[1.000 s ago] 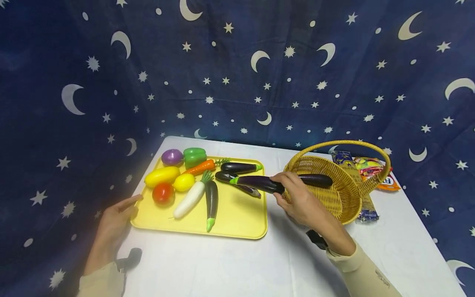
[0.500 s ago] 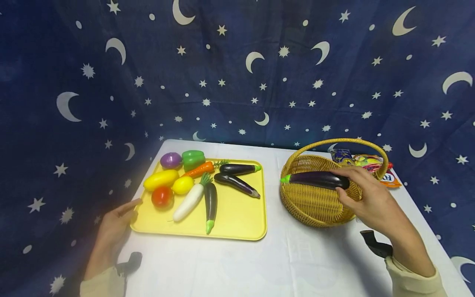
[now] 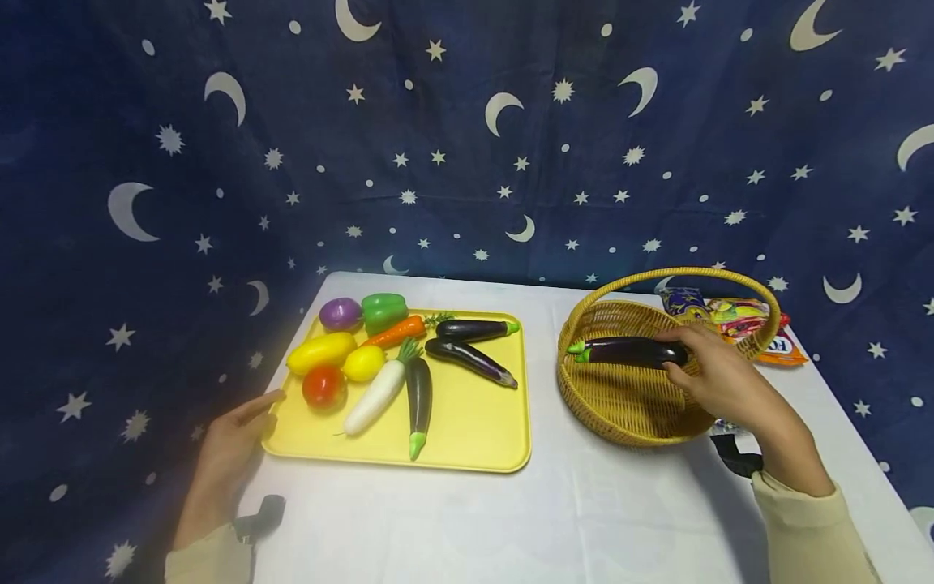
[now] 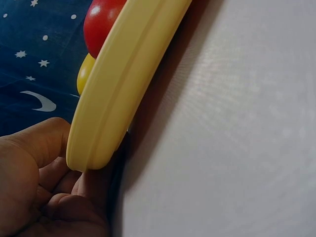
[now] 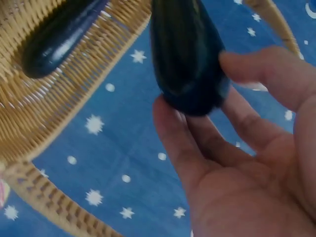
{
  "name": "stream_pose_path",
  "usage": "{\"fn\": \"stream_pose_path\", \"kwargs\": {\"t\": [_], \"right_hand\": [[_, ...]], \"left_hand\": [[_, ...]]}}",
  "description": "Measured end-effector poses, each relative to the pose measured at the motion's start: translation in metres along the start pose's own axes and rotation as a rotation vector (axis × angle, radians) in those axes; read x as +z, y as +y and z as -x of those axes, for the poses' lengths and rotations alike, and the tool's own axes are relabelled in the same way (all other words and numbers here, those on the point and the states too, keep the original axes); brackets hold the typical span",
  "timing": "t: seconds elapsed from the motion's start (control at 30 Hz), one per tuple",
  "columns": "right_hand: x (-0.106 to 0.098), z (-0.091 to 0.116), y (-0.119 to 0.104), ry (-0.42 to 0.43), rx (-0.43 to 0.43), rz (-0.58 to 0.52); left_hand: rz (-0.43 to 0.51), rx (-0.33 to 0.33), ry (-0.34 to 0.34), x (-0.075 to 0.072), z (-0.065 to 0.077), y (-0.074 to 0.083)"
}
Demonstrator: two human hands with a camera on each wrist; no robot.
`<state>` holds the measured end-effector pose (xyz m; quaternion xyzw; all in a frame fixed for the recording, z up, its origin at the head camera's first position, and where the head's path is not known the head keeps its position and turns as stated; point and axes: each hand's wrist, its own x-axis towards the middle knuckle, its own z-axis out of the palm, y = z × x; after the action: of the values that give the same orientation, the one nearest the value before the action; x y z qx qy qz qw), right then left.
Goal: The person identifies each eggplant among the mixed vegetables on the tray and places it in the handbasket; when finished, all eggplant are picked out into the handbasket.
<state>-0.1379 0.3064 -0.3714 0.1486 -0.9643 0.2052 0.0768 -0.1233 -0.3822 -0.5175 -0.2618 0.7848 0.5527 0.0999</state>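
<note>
Right hand (image 3: 718,375) pinches glossy, elongated dark-purple eggplant (image 5: 187,49) by its blunt end — likely leaving its length free over golden woven basket (image 3: 620,426) — while left hand (image 3: 229,440) grips shallow yellow plastic tray (image 3: 470,430) (presumably steadying it).

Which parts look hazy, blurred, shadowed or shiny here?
Head view: haze softens the left hand, and a shadow darkens the tablecloth beside the right forearm; left wrist view: dim, though the tomato shows highlights; right wrist view: the held eggplant looks blurred, while another eggplant in the basket has a glint.
</note>
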Motion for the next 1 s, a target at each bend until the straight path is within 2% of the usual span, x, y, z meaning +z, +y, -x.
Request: {"fn": "stream_pose_path", "kwargs": {"t": [0.1,0.3,0.57,0.8,1.0], "right_hand": [[0.004,-0.007,0.005,-0.06,-0.023,0.016],[0.008,-0.019,0.01,-0.119,-0.04,0.037],[0.016,-0.027,0.016,-0.201,-0.032,0.055],[0.014,-0.033,0.019,-0.263,-0.063,0.059],[0.015,-0.048,0.015,-0.315,-0.047,0.109]], "left_hand": [[0.026,-0.006,-0.002,0.001,0.001,0.001],[0.043,0.014,-0.015,0.003,-0.001,0.001],[0.0,-0.006,-0.026,0.002,-0.002,0.004],[-0.02,-0.004,-0.032,0.002,0.0,0.003],[-0.053,-0.031,-0.012,0.0,-0.001,0.0]]}}
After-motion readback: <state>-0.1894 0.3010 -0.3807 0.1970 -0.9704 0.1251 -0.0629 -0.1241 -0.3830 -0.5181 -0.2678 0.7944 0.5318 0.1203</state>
